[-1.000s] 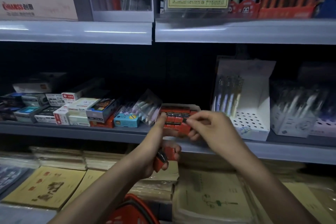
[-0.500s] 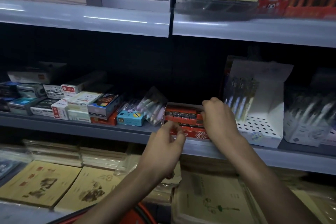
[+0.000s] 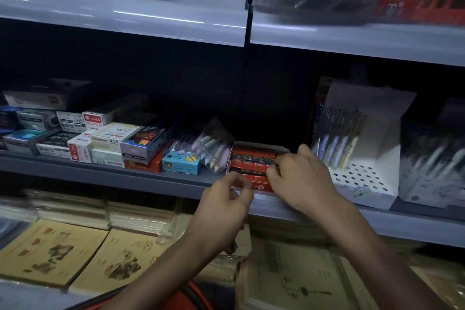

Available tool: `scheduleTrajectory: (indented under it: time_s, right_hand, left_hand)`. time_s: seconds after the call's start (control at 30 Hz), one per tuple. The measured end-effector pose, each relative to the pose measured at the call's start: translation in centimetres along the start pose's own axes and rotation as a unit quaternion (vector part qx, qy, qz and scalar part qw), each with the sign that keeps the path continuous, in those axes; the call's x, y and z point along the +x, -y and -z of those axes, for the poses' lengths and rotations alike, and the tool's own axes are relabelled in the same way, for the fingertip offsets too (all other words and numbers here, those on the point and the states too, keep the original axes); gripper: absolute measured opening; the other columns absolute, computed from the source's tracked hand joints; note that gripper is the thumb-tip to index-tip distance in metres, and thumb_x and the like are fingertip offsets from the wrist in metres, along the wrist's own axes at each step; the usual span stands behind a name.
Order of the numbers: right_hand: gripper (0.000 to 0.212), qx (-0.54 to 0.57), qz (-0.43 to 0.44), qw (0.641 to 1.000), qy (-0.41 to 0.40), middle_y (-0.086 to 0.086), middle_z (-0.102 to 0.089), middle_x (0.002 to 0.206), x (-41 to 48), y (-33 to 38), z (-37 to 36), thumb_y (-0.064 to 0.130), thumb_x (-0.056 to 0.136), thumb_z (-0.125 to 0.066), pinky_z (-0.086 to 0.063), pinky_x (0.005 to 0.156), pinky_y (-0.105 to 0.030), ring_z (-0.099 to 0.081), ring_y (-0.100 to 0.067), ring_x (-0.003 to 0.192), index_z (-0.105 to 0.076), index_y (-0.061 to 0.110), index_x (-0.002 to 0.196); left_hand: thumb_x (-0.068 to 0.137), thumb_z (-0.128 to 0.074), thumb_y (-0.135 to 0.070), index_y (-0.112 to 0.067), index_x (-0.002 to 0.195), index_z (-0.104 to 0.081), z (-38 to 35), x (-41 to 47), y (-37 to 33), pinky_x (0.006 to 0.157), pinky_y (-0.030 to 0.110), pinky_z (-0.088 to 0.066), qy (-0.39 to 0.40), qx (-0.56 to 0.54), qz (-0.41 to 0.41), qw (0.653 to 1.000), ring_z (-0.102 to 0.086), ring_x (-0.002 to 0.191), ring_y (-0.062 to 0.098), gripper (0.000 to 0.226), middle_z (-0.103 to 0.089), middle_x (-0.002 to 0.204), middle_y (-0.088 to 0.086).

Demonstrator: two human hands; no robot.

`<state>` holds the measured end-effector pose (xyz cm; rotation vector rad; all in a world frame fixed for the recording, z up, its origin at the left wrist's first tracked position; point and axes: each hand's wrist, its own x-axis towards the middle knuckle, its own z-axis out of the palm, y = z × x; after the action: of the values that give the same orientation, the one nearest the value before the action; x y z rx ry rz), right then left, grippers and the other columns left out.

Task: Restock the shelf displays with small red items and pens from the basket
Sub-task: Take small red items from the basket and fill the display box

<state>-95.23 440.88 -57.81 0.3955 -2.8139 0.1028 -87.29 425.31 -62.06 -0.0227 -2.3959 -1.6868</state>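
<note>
We see the small red items (image 3: 251, 165) packed in rows in an open display box (image 3: 260, 187) on the middle shelf (image 3: 125, 176), between a clear pack of pastel pens (image 3: 214, 151) and a white perforated pen stand (image 3: 362, 184). The right hand (image 3: 302, 181) reaches over the box's right end, its fingers curled down and pinching the red items there. The left hand (image 3: 226, 205) hovers just before the box's front wall with its fingers curled in; in the dim blur we cannot tell whether they hold anything. The red basket (image 3: 193, 294) rim shows at the bottom edge.
</note>
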Motion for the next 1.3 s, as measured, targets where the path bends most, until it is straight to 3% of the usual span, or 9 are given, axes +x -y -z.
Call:
scheduleTrajectory:
  time_s: [0.1, 0.33, 0.47, 0.6, 0.87, 1.07, 1.3]
  right_hand:
    - [0.044, -0.004, 0.027, 1.0, -0.012, 0.002, -0.07, 0.11, 0.4, -0.4, -0.5, 0.04, 0.104, -0.032, -0.04, 0.086, -0.037, -0.044, -0.018, 0.102, -0.071, 0.02, 0.109]
    - [0.036, 0.006, 0.023, 0.999, -0.038, 0.001, -0.067, 0.102, -0.1, -0.9, -0.7, 0.031, 0.105, -0.037, -0.044, 0.08, -0.034, -0.043, -0.017, 0.101, -0.07, 0.017, 0.098]
    - [0.045, -0.004, 0.025, 0.999, -0.047, 0.002, -0.065, 0.11, -0.8, -0.6, -0.4, 0.037, 0.105, -0.033, -0.043, 0.085, -0.034, -0.043, -0.018, 0.105, -0.073, 0.017, 0.103]
    - [0.05, -0.02, 0.031, 0.999, -0.032, 0.003, -0.066, 0.113, -1.0, -0.2, -0.5, 0.041, 0.105, -0.028, -0.04, 0.091, -0.036, -0.042, -0.018, 0.108, -0.073, 0.019, 0.107]
    - [0.039, -0.016, 0.002, 0.999, -0.03, -0.001, -0.062, 0.119, -0.4, -0.2, -0.6, 0.034, 0.104, -0.035, -0.041, 0.09, -0.033, -0.042, -0.021, 0.115, -0.068, 0.015, 0.115]
    - [0.047, -0.028, 0.002, 1.0, -0.001, 0.001, -0.066, 0.115, -0.4, 0.1, -0.5, 0.039, 0.104, -0.03, -0.037, 0.091, -0.034, -0.042, -0.02, 0.111, -0.072, 0.017, 0.106]
    - [0.048, -0.041, 0.003, 0.999, 0.008, 0.002, -0.058, 0.128, -0.2, 0.0, -0.9, 0.04, 0.106, -0.027, -0.039, 0.096, -0.036, -0.043, -0.021, 0.116, -0.066, 0.018, 0.124]
  left_hand:
    - [0.102, -0.054, -0.027, -0.027, 0.1, -0.064, 0.2, -0.1, -0.7, 0.04, 0.026, -0.041, 0.005, -0.04, 0.021, 0.999, -0.053, 0.049, 0.007, 0.01, -0.06, 0.061, 0.0]
    - [0.105, -0.05, -0.027, -0.023, 0.113, -0.064, 1.5, -0.8, -2.4, 0.037, 0.02, -0.032, 0.015, -0.135, 0.074, 0.988, -0.047, 0.044, 0.013, 0.017, -0.059, 0.064, 0.008]
    - [0.105, -0.05, -0.027, -0.041, 0.13, -0.055, 1.1, -0.9, -2.1, 0.038, 0.026, -0.043, -0.007, -0.012, 0.002, 1.0, -0.055, 0.053, 0.015, 0.028, -0.06, 0.066, 0.003]
    - [0.104, -0.048, -0.026, -0.038, 0.147, -0.048, 0.1, -0.4, -1.7, 0.042, 0.025, -0.045, 0.023, 0.072, -0.02, 0.997, -0.052, 0.048, 0.01, 0.044, -0.063, 0.066, -0.001]
    - [0.101, -0.048, -0.02, -0.032, 0.133, -0.058, 0.1, 0.2, -1.1, 0.035, 0.026, -0.043, 0.024, 0.079, 0.013, 0.997, -0.054, 0.053, 0.027, 0.036, -0.057, 0.067, 0.007]
    - [0.102, -0.049, -0.02, -0.033, 0.132, -0.059, -0.1, 0.4, -0.7, 0.035, 0.027, -0.044, 0.021, 0.063, 0.017, 0.998, -0.051, 0.05, 0.025, 0.034, -0.054, 0.06, 0.001]
    - [0.102, -0.049, -0.021, -0.035, 0.135, -0.057, -0.2, 0.1, -0.3, 0.036, 0.027, -0.045, 0.024, 0.063, 0.019, 0.998, -0.049, 0.046, 0.018, 0.036, -0.052, 0.052, -0.007]
